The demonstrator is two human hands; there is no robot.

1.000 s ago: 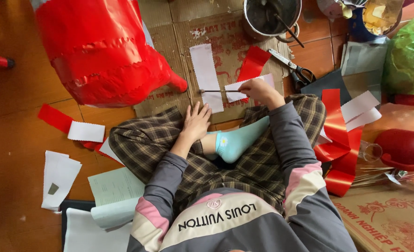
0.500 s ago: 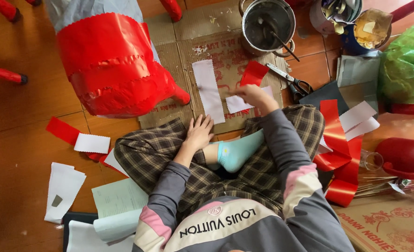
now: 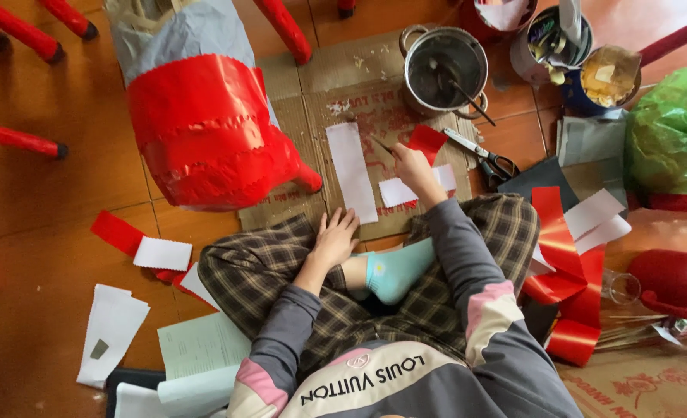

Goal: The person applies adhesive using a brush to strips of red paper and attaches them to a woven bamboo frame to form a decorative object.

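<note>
I sit cross-legged on the floor before a flat cardboard sheet [image 3: 312, 85]. My right hand [image 3: 411, 168] reaches over it, fingers closed on a thin stick whose tip points toward a long white paper strip [image 3: 351, 172]. A small white paper piece [image 3: 397, 191] lies just under that hand, and a red paper piece [image 3: 427, 142] sits just beyond it. My left hand [image 3: 336, 237] rests flat with fingers apart on my left knee at the cardboard's near edge, holding nothing.
A large form covered in red and grey paper [image 3: 204, 124] lies to the left. Beyond the cardboard stand a metal pot [image 3: 444, 66] with a stick in it and tins of tools. Scissors [image 3: 484, 157], red foil strips [image 3: 560, 255] and a green bag [image 3: 673, 131] are on the right; paper scraps [image 3: 161, 253] on the left.
My head has tilted, so everything sits lower in view. My right hand has shifted slightly left toward the long white strip. My left hand stays on my knee.
</note>
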